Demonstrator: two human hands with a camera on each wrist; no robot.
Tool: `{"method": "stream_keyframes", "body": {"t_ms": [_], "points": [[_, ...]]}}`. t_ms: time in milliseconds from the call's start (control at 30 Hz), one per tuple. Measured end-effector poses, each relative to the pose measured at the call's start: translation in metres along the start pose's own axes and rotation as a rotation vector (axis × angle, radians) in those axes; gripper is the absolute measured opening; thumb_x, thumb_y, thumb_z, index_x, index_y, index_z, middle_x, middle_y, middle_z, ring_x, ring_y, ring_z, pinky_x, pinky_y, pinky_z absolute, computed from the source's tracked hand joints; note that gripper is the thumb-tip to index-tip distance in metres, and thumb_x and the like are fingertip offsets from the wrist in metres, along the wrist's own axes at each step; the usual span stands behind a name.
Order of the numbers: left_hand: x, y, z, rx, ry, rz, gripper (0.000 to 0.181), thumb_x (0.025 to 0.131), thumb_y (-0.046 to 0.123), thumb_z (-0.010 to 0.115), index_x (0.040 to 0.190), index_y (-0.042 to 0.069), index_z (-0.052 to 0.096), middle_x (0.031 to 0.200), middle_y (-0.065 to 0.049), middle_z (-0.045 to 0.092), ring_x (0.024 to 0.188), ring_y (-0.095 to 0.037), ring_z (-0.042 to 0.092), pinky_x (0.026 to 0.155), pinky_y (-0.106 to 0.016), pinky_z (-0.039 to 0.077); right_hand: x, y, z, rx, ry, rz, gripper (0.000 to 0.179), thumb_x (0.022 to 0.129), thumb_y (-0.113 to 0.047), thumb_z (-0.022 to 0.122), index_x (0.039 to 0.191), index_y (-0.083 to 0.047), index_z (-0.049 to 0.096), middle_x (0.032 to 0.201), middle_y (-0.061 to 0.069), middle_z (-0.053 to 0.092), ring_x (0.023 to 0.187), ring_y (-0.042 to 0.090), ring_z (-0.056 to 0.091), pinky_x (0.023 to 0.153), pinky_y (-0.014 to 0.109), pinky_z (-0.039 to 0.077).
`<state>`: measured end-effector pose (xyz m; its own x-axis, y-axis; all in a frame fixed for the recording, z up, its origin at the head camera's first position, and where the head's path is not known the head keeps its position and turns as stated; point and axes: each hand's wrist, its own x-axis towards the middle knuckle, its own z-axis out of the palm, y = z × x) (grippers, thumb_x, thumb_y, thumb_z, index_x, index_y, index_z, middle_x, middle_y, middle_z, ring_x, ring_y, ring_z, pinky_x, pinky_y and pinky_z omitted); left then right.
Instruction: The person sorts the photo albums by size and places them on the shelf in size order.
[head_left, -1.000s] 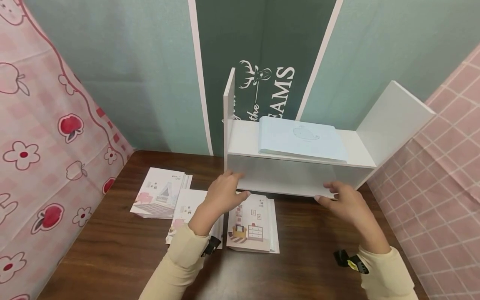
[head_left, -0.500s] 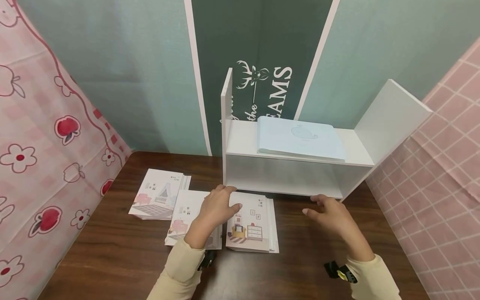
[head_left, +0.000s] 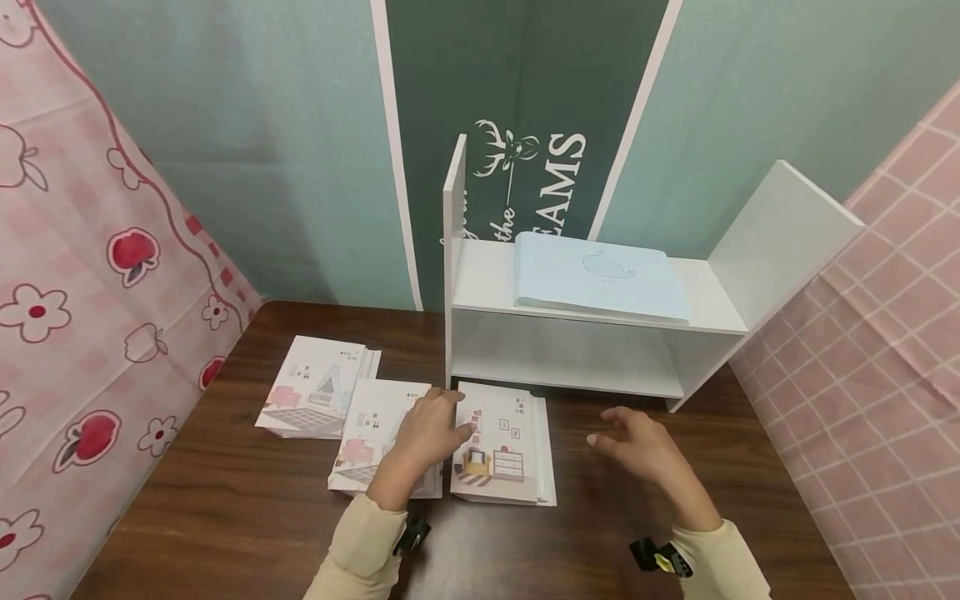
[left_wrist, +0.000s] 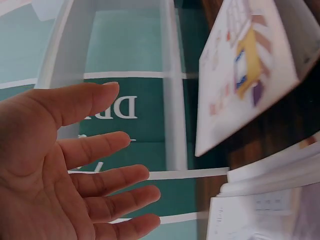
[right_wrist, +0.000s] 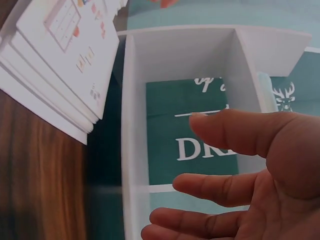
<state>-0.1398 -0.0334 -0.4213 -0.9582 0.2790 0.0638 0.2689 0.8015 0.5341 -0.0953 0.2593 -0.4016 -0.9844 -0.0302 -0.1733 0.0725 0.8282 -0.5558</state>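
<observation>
My left hand (head_left: 426,432) is over the middle stack of booklets (head_left: 367,421), its fingers loosely spread and holding nothing. Just right of it lies another stack of booklets (head_left: 495,454), with a yellow armchair and a drawer chest on the cover. My right hand (head_left: 637,446) hovers over the table to the right of that stack, thumb and fingers apart, nothing between them. Behind both hands stands a white two-tier shelf (head_left: 570,367). On its upper board lies a pale blue book (head_left: 600,271) with a whale drawing. Both wrist views show the palms bare, facing the shelf.
A third stack of booklets (head_left: 315,387) lies at the left of the dark wooden table (head_left: 202,492). Green cloth (head_left: 300,167) hangs behind the shelf. A pink apple-print cloth (head_left: 82,333) borders the left side and a pink checked cloth (head_left: 885,358) the right.
Both hands have drawn back from the shelf toward the person. The right hand has also moved left. The shelf, the blue book and the booklet stacks stay in place.
</observation>
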Motion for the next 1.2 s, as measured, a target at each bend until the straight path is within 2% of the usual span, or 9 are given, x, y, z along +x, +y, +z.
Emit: {"method": "stream_keyframes", "body": {"t_ms": [167,467,600,700,800,933,1100,1200], "points": [[-0.003,-0.008,0.010,-0.003,-0.032,-0.025,0.045,0.077,0.023,0.073,0.115,0.002,0.063,0.109,-0.019,0.059,0.095,-0.035,0.058,0.077,-0.047,0.048,0.002,0.003,0.016,0.029,-0.004,0.012,0.052,0.084,-0.032,0.068,0.118,0.006,0.055,0.113,0.030,0.056,0.103,0.045,0.052,0.078,0.053,0.045],[-0.006,-0.017,0.024,-0.062,-0.037,-0.029,0.044,0.076,0.021,0.073,0.112,-0.002,0.063,0.106,-0.020,0.059,0.095,-0.034,0.057,0.081,-0.046,0.046,0.002,0.005,0.048,0.047,0.011,0.010,0.047,0.081,-0.027,0.072,0.112,0.006,0.059,0.105,0.024,0.061,0.097,0.040,0.058,0.075,0.051,0.047],[-0.006,-0.020,0.032,-0.090,-0.048,-0.042,0.044,0.076,0.020,0.073,0.112,-0.002,0.063,0.107,-0.021,0.059,0.097,-0.034,0.057,0.082,-0.046,0.046,0.003,0.006,0.061,0.079,0.042,0.017,0.043,0.081,-0.022,0.071,0.112,0.005,0.060,0.106,0.021,0.062,0.095,0.037,0.058,0.074,0.048,0.048],[-0.008,-0.023,0.038,-0.120,-0.046,-0.062,0.044,0.076,0.020,0.073,0.113,-0.003,0.062,0.107,-0.022,0.058,0.097,-0.035,0.056,0.082,-0.047,0.046,0.004,0.007,0.073,0.142,0.080,0.016,0.040,0.083,-0.017,0.070,0.113,0.005,0.059,0.108,0.020,0.061,0.095,0.036,0.059,0.074,0.047,0.049],[-0.009,-0.026,0.044,-0.171,-0.028,-0.089,0.047,0.076,0.019,0.072,0.116,-0.004,0.060,0.107,-0.022,0.057,0.098,-0.035,0.055,0.083,-0.048,0.045,0.007,0.007,0.084,0.217,0.110,0.013,0.038,0.083,-0.013,0.069,0.114,0.006,0.058,0.109,0.021,0.061,0.094,0.034,0.059,0.074,0.045,0.049],[-0.010,-0.031,0.052,-0.280,-0.001,-0.113,0.052,0.076,0.017,0.072,0.119,-0.007,0.056,0.109,-0.025,0.057,0.102,-0.038,0.054,0.087,-0.050,0.043,0.012,0.008,0.096,0.331,0.110,0.045,0.037,0.083,-0.011,0.068,0.114,0.007,0.058,0.106,0.021,0.061,0.092,0.031,0.060,0.074,0.042,0.050],[-0.013,-0.036,0.060,-0.427,-0.002,-0.174,0.058,0.078,0.017,0.070,0.124,-0.011,0.050,0.117,-0.029,0.054,0.111,-0.042,0.050,0.091,-0.052,0.040,0.014,0.010,0.105,0.438,0.085,0.108,0.037,0.085,-0.013,0.066,0.115,0.007,0.058,0.106,0.019,0.060,0.092,0.029,0.058,0.073,0.041,0.051],[-0.014,-0.038,0.062,-0.487,-0.015,-0.211,0.059,0.078,0.017,0.069,0.125,-0.011,0.048,0.114,-0.028,0.056,0.107,-0.041,0.053,0.089,-0.051,0.042,0.013,0.012,0.109,0.522,0.073,0.161,0.037,0.087,-0.014,0.064,0.117,0.007,0.057,0.108,0.020,0.059,0.092,0.029,0.057,0.070,0.042,0.051]]}}
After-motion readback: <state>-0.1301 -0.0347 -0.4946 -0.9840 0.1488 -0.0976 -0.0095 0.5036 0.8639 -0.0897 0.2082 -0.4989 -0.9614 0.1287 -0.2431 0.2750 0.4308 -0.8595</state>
